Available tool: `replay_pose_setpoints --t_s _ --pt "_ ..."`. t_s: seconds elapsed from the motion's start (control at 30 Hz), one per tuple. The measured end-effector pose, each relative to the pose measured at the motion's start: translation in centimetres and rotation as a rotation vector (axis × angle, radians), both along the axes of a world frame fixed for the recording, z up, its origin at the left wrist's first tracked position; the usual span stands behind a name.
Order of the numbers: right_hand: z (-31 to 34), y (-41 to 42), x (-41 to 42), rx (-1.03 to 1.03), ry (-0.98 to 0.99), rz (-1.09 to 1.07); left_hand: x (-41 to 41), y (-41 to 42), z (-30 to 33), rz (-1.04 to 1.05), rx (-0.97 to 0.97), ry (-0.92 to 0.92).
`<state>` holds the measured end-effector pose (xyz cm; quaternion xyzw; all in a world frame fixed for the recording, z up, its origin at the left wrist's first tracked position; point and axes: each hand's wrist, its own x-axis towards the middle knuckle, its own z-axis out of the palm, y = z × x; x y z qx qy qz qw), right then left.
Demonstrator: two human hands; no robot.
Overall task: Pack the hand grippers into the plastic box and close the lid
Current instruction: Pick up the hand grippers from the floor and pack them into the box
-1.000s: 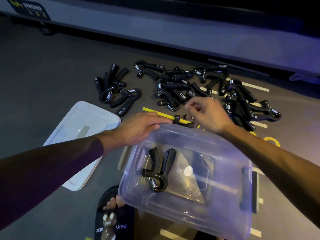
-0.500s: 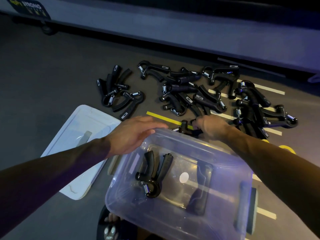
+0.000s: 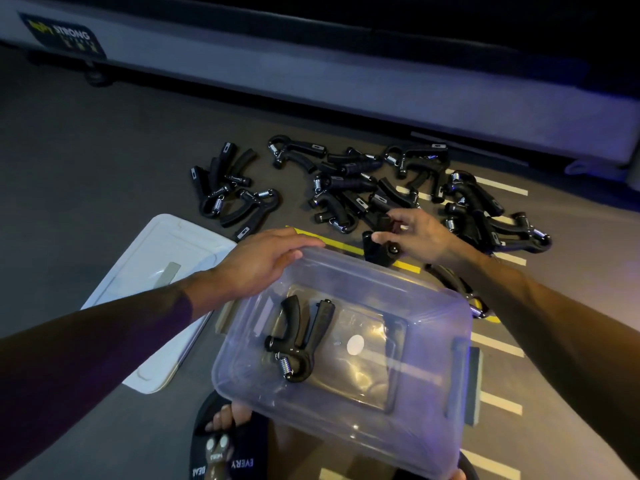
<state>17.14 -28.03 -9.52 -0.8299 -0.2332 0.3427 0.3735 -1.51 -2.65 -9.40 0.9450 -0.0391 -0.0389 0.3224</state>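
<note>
Since the earlier frame, right hand (image 3: 420, 233) is lifting, fingers pinching one hand gripper (image 3: 379, 249) above centre, while left hand (image 3: 263, 261), fingers together, is steadying the plastic box (image 3: 433, 420) for loading.

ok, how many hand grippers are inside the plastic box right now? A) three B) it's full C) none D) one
D: a single hand gripper lies on the bottom of the plastic box; the right hand holds a second gripper that is outside the box, beyond its far rim.
</note>
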Motion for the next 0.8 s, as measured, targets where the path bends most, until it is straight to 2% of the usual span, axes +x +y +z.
replay_pose_setpoints --t_s 0.13,0.23,0.33,0.43,0.53,0.57,0.73,0.8 --pt "3.9 -1.6 -0.5 0.137 0.073 -0.116 -0.5 -0.7 -0.2 0.054 -0.027 -0.024" --pt "7.6 -2.1 -0.6 0.328 0.185 -0.211 -1.0 -1.4 -0.4 0.039 -0.040 -0.028" --pt "11.4 -2.0 -1.2 0.432 0.269 -0.167 -1.2 -2.2 0.0 0.033 -0.075 -0.009" --pt "13.6 -1.6 -1.8 0.432 0.337 -0.059 0.0 -2.7 1.8 0.119 -0.170 0.020" --pt "13.7 -0.7 -2.6 0.358 0.415 0.018 1.7 -3.9 5.9 0.230 -0.596 0.029" --pt "13.4 -0.3 -2.9 0.334 0.435 0.034 2.0 -4.3 7.1 0.218 -0.665 0.043" --pt "11.6 1.0 -3.9 0.250 0.491 0.049 1.5 -3.7 7.3 -0.052 -0.604 0.212" --pt "10.9 0.9 -4.1 0.208 0.472 0.067 1.3 -3.0 6.2 -0.072 -0.602 0.246"
